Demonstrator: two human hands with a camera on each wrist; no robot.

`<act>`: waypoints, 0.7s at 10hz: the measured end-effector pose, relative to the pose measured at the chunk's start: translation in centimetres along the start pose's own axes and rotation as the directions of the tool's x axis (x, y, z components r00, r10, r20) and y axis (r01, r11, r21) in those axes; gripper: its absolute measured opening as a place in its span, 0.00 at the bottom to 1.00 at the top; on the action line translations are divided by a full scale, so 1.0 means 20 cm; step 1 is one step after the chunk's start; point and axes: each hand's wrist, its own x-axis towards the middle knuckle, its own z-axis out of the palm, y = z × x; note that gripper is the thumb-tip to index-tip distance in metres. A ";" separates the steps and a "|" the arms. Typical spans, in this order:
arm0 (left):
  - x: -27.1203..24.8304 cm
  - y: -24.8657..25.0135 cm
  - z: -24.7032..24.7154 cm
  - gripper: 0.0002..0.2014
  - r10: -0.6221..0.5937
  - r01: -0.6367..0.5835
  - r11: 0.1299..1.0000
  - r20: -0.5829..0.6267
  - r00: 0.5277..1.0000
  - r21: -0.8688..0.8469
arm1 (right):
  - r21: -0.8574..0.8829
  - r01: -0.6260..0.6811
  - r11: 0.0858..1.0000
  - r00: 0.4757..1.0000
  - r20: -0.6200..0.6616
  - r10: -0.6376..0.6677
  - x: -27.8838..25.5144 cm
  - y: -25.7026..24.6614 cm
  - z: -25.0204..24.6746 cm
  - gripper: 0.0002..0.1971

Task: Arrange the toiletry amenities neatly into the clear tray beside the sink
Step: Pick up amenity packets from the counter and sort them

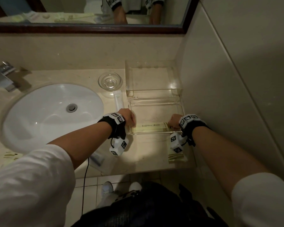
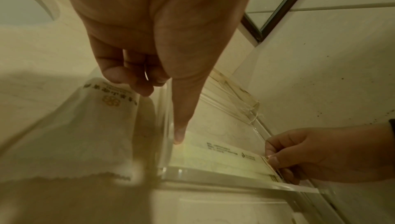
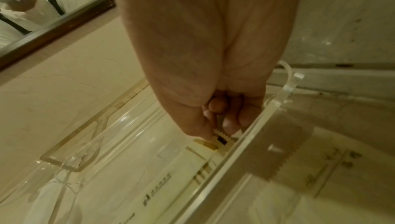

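The clear tray (image 1: 154, 97) stands right of the sink, against the side wall. A long pale-yellow flat packet (image 1: 149, 126) lies along its near compartment, just behind the front wall. My left hand (image 1: 131, 120) is at the packet's left end. One straight finger (image 2: 181, 126) touches the packet (image 2: 224, 156) inside the tray's left wall, while the other fingers curl loosely outside it. My right hand (image 1: 173, 122) pinches the packet's serrated right end (image 3: 221, 136) between thumb and fingers (image 3: 229, 124).
A glass dish (image 1: 110, 81) and a white packet (image 1: 119, 99) sit left of the tray. A striped packet (image 1: 177, 157) and a bluish item (image 1: 97, 158) lie near the counter's front edge. The sink (image 1: 52, 112) and faucet (image 1: 2, 76) are at left.
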 end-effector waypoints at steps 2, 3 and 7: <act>-0.01 0.01 0.00 0.11 0.001 -0.001 1.000 -0.008 1.000 0.001 | 0.017 -0.016 1.000 1.000 -0.016 0.016 -0.03 -0.04 -0.01 0.16; -0.02 0.02 0.01 0.09 0.027 -0.027 1.000 -0.018 0.999 -0.001 | 0.037 -0.006 0.999 1.000 0.007 0.006 0.08 0.02 0.01 0.19; -0.01 0.01 0.02 0.10 0.040 -0.040 0.999 -0.044 0.998 0.002 | -0.209 -0.020 0.978 0.999 -0.042 0.012 0.40 0.14 0.11 0.10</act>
